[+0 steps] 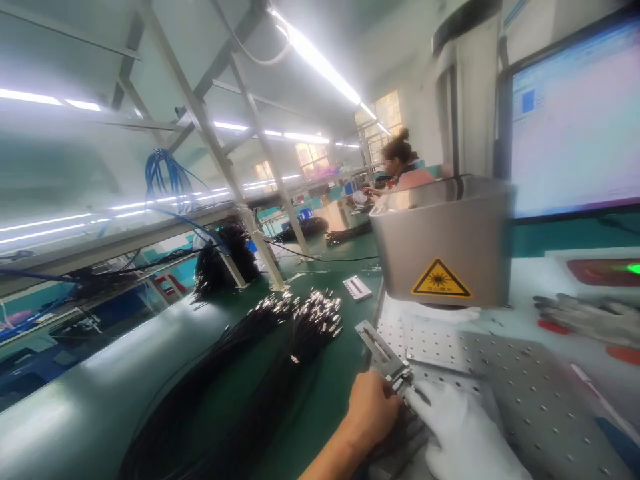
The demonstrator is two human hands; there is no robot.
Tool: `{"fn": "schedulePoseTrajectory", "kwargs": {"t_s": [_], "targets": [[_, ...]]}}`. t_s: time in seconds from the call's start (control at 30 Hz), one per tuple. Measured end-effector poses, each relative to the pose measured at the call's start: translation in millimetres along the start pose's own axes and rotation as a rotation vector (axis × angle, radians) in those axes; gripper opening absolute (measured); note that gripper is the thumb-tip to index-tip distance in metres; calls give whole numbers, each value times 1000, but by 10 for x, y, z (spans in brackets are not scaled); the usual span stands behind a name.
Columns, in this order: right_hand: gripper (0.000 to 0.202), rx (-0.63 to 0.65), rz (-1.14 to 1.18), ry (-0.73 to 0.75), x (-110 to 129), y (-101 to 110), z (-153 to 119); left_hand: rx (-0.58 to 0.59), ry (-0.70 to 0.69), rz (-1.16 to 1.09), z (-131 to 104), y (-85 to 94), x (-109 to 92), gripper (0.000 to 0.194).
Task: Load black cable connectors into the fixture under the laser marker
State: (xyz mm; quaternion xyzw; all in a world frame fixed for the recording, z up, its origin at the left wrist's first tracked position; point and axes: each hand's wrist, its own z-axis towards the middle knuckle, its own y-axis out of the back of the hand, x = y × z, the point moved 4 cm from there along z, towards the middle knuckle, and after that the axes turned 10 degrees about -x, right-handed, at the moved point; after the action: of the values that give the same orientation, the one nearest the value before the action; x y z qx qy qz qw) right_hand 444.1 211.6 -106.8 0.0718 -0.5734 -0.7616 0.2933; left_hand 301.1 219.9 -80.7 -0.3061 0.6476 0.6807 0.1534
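A slotted metal fixture [383,353] lies tilted at the left edge of a perforated metal plate [530,400]. My left hand [374,403], bare, is closed at the fixture's near end, its fingertips partly hidden. My right hand [463,430], in a white glove, has its fingers bent together against the same end from the right. Whatever sits between the gloved fingers is blurred and covered. Dark cables [403,437] run beneath both hands. To the left, bundles of black cables [265,383] with shiny metal ends rest on the green table [165,360].
A grey metal housing [445,240] with a yellow laser warning sign stands over the plate. Behind it is a monitor [575,120]. Gloves [585,317] lie at right. A small white slotted piece [357,288] is on the table. Another person [407,167] sits farther back.
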Motion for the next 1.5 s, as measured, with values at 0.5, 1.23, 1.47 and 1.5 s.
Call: {"fn": "schedulePoseTrajectory", "kwargs": {"t_s": [0.5,1.23,1.47,1.5], "targets": [[68,-32,-31,-50,32,115,-15,-161,-142,-86,-114,155,66,25],[60,-27,-5,-14,-28,23,66,17,-349,275,-101,35,-10,40],[62,-63,124,43,-102,-171,46,110,-457,467,-62,-36,-29,40],[62,-70,125,46,-103,-175,36,122,-467,481,-49,-40,-22,40]]}}
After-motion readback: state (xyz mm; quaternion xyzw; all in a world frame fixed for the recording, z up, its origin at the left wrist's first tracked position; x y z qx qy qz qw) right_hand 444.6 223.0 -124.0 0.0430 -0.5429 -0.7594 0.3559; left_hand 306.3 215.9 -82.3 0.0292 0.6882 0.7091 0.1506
